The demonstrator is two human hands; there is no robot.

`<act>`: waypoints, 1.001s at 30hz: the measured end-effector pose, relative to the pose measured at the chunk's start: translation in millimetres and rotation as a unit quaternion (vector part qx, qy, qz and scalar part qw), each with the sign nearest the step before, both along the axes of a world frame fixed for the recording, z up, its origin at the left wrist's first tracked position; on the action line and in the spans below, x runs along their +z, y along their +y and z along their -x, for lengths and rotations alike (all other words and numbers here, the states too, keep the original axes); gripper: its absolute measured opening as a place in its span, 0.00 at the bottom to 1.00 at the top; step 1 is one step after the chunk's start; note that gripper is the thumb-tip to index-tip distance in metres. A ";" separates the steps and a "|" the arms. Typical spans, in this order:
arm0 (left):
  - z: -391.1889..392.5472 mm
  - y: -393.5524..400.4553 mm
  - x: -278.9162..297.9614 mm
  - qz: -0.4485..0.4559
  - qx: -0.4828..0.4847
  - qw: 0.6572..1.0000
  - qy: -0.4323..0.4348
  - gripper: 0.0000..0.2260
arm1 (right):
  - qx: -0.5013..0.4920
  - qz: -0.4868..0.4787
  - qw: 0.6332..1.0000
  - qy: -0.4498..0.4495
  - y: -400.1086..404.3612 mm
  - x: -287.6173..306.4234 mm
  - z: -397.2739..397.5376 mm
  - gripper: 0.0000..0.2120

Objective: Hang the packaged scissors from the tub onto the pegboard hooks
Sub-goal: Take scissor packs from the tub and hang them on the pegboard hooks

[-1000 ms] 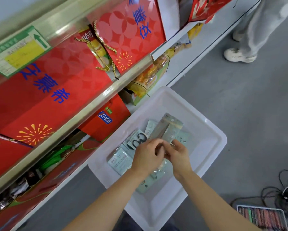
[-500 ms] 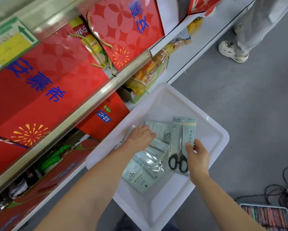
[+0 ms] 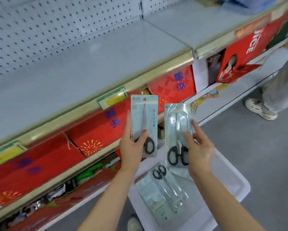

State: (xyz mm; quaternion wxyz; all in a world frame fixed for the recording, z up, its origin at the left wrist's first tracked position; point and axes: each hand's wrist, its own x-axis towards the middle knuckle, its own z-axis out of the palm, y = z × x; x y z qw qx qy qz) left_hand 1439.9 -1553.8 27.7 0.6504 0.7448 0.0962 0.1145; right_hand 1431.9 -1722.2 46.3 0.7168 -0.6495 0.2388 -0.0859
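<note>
Single head cam, tilted down-forward at the shelf (image 3: 83, 75), close over both forearms; no second view.

Even, bright shop light falls from overhead, so shadows are faint and soft. Glare streaks the clear plastic of the packet (image 3: 178, 130) just beside the right hand's fingers (image 3: 195, 129). Motion blur smears the red boxes (image 3: 40, 157) well left of the fingers. The shelf edge (image 3: 106, 95) above the fingertips bows with wide-angle distortion.
</note>
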 end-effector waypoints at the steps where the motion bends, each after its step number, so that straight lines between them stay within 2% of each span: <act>1: -3.1 6.9 19.8 -0.005 0.028 0.999 -0.022 0.35 | 0.015 -0.011 1.000 -0.019 10.8 16.2 -6.0 0.22; 6: -13.2 52.3 123.3 -0.011 0.148 0.983 -0.103 0.36 | 0.103 -0.054 0.983 -0.139 67.1 105.4 -28.6 0.25; 11: -11.4 93.6 214.3 -0.031 0.222 0.951 -0.215 0.36 | 0.143 -0.081 0.961 -0.224 121.2 193.4 -45.5 0.24; 15: -5.1 121.2 268.1 -0.029 0.253 0.929 -0.269 0.35 | 0.164 -0.086 0.939 -0.290 156.8 248.5 -45.3 0.24; 21: -1.7 154.4 318.3 -0.044 0.275 0.909 -0.311 0.35 | 0.186 -0.124 0.919 -0.326 191.3 294.1 -42.1 0.23; 30: -17.1 190.2 354.4 -0.025 0.299 0.910 -0.284 0.35 | 0.204 -0.143 0.908 -0.337 218.1 319.3 -45.1 0.22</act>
